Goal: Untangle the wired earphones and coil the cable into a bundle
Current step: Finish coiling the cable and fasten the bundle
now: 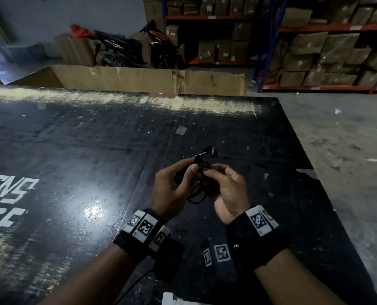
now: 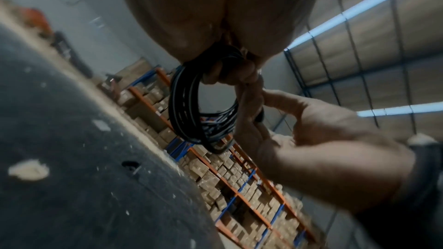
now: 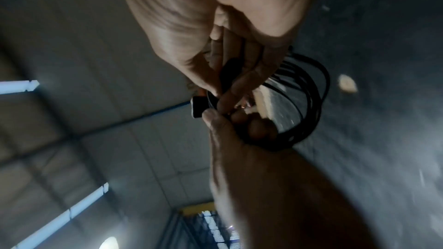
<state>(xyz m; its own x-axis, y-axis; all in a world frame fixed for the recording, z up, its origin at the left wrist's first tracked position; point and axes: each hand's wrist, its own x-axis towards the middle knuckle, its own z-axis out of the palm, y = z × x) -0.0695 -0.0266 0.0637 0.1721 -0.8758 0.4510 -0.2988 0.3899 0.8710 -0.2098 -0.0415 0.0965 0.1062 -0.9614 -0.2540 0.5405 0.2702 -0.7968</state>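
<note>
The black wired earphones are wound into a coil [image 2: 191,113] of several loops, held in the air above the black table [image 1: 73,150]. My left hand [image 1: 183,175] grips the coil's top between thumb and fingers. My right hand [image 1: 220,175] meets it from the right and pinches the cable at the same spot. Two earbud ends [image 1: 208,151] stick up above the fingers, and a loop [image 1: 196,199] hangs below the palms. In the right wrist view the coil [image 3: 309,101] hangs beyond the fingers, with a small black piece [image 3: 197,107] of the earphones poking out by the left thumb.
White lettering [image 1: 4,194] marks the table's left side. Two printed marker tags [image 1: 221,253] and a white sheet [image 1: 174,299] lie near its front edge. A long cardboard box [image 1: 139,78] stands behind the far edge, with a motorbike [image 1: 121,47] and box-laden shelves [image 1: 315,51] beyond. Concrete floor [image 1: 348,150] lies to the right.
</note>
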